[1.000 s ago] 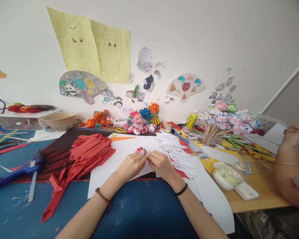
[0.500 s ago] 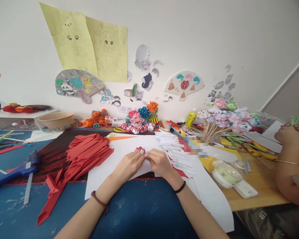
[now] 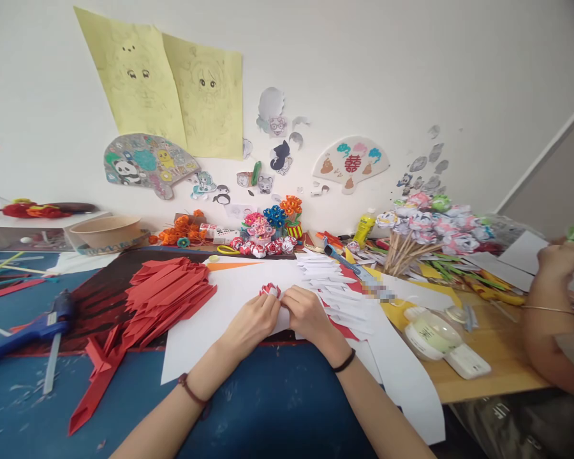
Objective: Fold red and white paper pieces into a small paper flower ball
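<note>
A small red-and-white folded paper flower (image 3: 270, 290) pokes out above the fingers of my left hand (image 3: 254, 315), which is closed around its lower part. Beside it, my right hand (image 3: 307, 312) pinches at the flower's near side, thumb and fingertips together; the exact spot is hidden by the fingers. Both hands are over a white paper sheet (image 3: 196, 335). To the left lies a heap of folded red paper strips (image 3: 167, 296), and to the right a row of folded white paper strips (image 3: 328, 287). Several finished red-and-white flowers (image 3: 261, 248) sit behind my hands.
A blue glue gun (image 3: 48, 325) lies at left. A beige bowl (image 3: 106, 233) stands behind it. At right are a bunch of paper flowers on sticks (image 3: 406, 248) and a clear bottle (image 3: 430, 335). Another person's arm (image 3: 552, 312) reaches in at the right edge, holding something green.
My hands stay together at the flower, which shows slightly more red above my left fingers. The other person's hand has shifted a little to the right. The view has moved slightly.
</note>
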The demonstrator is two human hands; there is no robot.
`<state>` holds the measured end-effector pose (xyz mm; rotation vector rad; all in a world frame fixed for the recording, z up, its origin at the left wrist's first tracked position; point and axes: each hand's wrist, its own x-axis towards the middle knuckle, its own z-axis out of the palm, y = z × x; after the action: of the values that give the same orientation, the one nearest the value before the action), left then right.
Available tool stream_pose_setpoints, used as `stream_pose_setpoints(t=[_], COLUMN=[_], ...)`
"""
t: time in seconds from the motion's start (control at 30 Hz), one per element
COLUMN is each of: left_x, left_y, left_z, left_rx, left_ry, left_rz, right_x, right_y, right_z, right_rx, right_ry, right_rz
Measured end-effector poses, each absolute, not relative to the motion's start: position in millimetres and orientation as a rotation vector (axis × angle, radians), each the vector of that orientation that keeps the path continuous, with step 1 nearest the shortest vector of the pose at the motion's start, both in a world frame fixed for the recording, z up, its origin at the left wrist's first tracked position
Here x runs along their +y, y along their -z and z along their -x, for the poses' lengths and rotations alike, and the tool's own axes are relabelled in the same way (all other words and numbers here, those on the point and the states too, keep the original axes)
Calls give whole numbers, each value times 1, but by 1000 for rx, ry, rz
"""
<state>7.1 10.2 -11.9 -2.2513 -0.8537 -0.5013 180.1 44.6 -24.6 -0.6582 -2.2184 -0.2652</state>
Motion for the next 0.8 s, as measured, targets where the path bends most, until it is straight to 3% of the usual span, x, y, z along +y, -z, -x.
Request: stream_pose_setpoints(t=[0.27,0.47,0.8], left_x=[11,12,19], left_y=[10,9,18], left_z=[-3,-1,-1], left_rx=[-887,-1048,-1275], left_ry=[551,579,906], left_rz=[2408,2339,2329], right_x=[49,44,42], right_y=[27,23,23], right_z=[-182,-182,-179], right_rx=[-2251,-2177,-2024], right_ry=[238,37,-113], right_rz=[680,750,810])
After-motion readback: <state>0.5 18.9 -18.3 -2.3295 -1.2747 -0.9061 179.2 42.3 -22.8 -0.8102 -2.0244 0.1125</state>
